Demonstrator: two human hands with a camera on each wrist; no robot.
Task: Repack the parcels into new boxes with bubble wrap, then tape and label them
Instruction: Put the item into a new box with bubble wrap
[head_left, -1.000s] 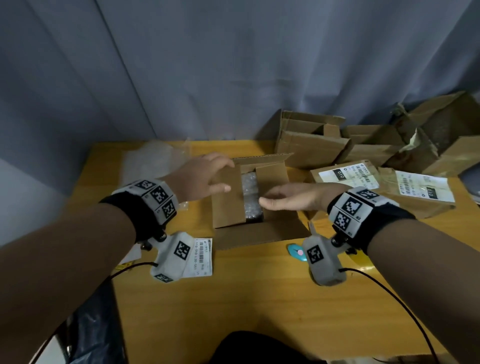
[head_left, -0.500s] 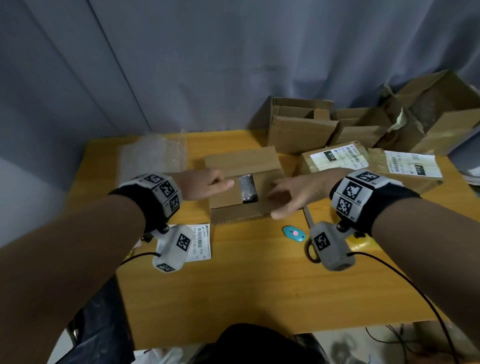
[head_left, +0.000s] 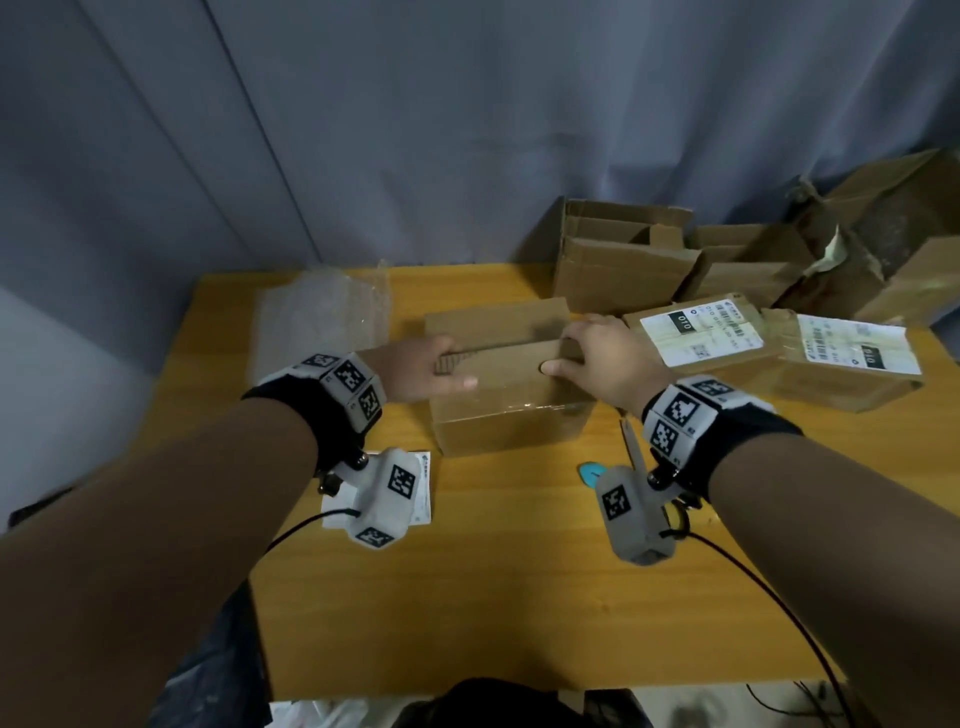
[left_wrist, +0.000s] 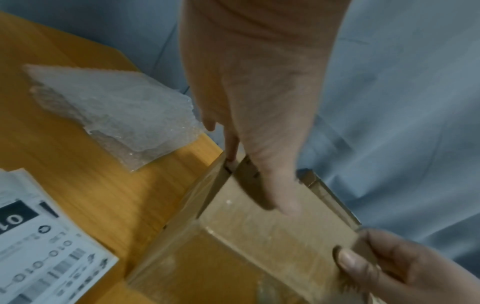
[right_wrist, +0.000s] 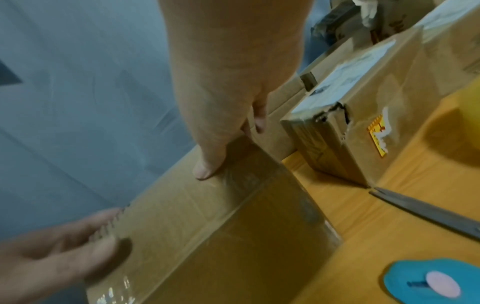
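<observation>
The box (head_left: 506, 384) sits in the middle of the worktop (head_left: 467, 571), and both hands are on its near top flap, folding it down. The left hand (head_left: 421, 371) takes the left end of that flap: thumb flat on top, fingers tucked under its edge, so its grip is a pinch on the cardboard. The right hand (head_left: 597, 358) does the same at the right end, thumb pressed on the flap and fingers curled over the far side.

The step in hand looks like closing the lid before taping. To do it well, both ends of the flap should go down together so it lies level and does not skew. The far flap (head_left: 496, 325) appears to lie flatter behind; the two edges should meet along the middle with no overlap and no gap, or the tape will have nothing even to bridge. The left fingers need to slide out from under before the flap seats, otherwise they prop it up. The padded contents are out of sight; if they push back, a firm flat palm should settle them.

The tape is not clearly in view. A loose label (head_left: 423, 483) lies near the left wrist, a sheet of bubble wrap (head_left: 322, 312) at the far left, and scissors (right_wrist: 428, 209) beside the box on the right.
</observation>
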